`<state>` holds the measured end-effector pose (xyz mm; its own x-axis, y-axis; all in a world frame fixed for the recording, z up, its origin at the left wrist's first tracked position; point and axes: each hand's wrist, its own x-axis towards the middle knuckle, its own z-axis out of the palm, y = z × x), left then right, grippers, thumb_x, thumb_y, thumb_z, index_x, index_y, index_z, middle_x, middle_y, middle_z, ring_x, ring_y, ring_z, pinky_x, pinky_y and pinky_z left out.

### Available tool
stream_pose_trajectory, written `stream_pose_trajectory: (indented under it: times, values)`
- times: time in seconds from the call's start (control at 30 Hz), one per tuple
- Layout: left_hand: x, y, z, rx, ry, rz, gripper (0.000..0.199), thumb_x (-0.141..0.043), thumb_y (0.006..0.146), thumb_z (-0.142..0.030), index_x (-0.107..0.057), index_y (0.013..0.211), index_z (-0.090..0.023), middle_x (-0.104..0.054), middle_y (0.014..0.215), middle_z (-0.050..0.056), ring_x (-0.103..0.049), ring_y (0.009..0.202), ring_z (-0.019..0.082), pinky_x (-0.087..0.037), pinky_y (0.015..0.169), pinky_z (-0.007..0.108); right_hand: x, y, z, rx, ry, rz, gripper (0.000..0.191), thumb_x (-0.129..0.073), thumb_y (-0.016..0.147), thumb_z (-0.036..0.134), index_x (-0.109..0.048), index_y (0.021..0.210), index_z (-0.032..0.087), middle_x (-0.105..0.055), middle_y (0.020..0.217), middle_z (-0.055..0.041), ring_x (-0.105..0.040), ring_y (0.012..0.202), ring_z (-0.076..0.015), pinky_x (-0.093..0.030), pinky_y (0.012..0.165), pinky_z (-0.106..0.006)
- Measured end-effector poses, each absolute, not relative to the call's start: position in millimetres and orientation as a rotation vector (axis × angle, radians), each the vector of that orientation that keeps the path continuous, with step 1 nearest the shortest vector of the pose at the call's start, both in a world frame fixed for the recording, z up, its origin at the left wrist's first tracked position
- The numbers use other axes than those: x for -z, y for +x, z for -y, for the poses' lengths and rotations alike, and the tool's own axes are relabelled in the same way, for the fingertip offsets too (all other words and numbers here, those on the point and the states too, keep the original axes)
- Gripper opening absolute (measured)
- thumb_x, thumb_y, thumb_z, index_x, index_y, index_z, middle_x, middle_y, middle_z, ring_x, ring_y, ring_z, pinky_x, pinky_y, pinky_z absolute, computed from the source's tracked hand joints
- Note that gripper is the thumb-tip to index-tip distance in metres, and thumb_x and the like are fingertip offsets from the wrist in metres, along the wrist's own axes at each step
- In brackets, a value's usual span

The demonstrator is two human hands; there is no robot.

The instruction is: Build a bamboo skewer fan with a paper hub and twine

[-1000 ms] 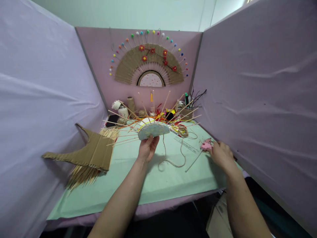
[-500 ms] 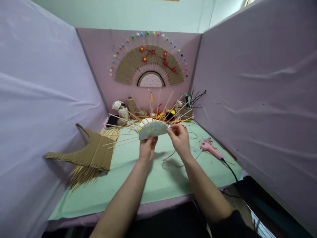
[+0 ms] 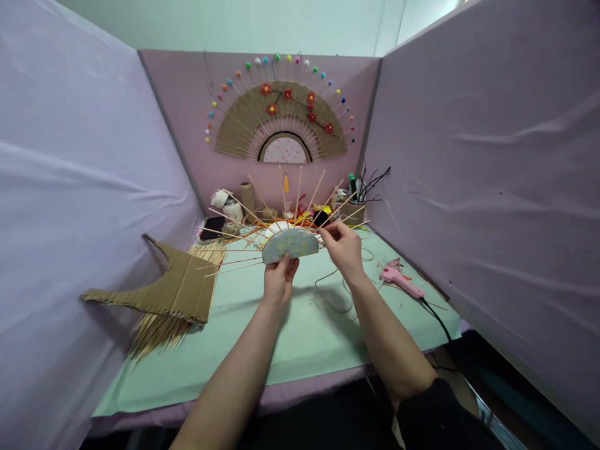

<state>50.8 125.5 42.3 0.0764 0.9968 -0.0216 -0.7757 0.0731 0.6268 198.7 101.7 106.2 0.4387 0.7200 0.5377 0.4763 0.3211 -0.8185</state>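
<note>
A half-round, pale grey-green panel [image 3: 293, 245] is held up over the table, its flat edge downward. Thin wooden sticks [image 3: 299, 195] fan out from its curved edge. My left hand [image 3: 279, 280] grips the panel from below, thumb on its front face. My right hand [image 3: 344, 247] is closed in a pinch beside the panel's upper right edge, near the stick bases. A length of twine [image 3: 323, 278] trails below and behind the right hand and shifts with it; its end at the fingertips is too small to see clearly.
Cut cardboard [image 3: 180, 281] lies on a bundle of sticks [image 3: 162, 334] at left. A pink glue gun [image 3: 402, 280] with a black cable rests at right. Jars [image 3: 232, 209] and craft scraps line the back, below a decorated cardboard fan [image 3: 244, 122] on the pink wall.
My right hand has moved slightly up and right, away from the panel's edge. The twine has shifted rightward. My left hand still holds the panel in nearly the same place.
</note>
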Motion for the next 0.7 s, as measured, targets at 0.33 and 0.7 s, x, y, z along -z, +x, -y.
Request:
stream_pose_trajectory:
  times: [0.33, 0.7]
  values:
    - [-43, 50, -127, -1.423, 0.489, -0.522, 0.044, -0.091, 0.057, -0.022, -0.064, 0.091, -0.023, -0.073, 0.087, -0.004, -0.07, 0.079, 0.011, -0.052, 0.086, 0.028, -92, 203, -104, -0.232, -1.343, 1.15, 0.02, -0.063, 0.078, 0.037, -0.065, 0.073, 0.018, -0.067, 0.069, -0.0021, -0.056, 0.062, -0.0148, -0.044, 0.064, -0.028]
    - [-43, 50, -127, -1.427, 0.496, -0.527, 0.042, -0.09, 0.059, -0.021, -0.064, 0.093, -0.024, -0.073, 0.089, -0.003, -0.07, 0.081, 0.011, -0.052, 0.086, 0.027, -79, 203, -109, -0.245, -1.345, 1.14, 0.021, -0.063, 0.076, 0.038, -0.063, 0.068, 0.018, -0.064, 0.064, -0.0009, -0.054, 0.06, -0.0146, -0.043, 0.063, -0.028]
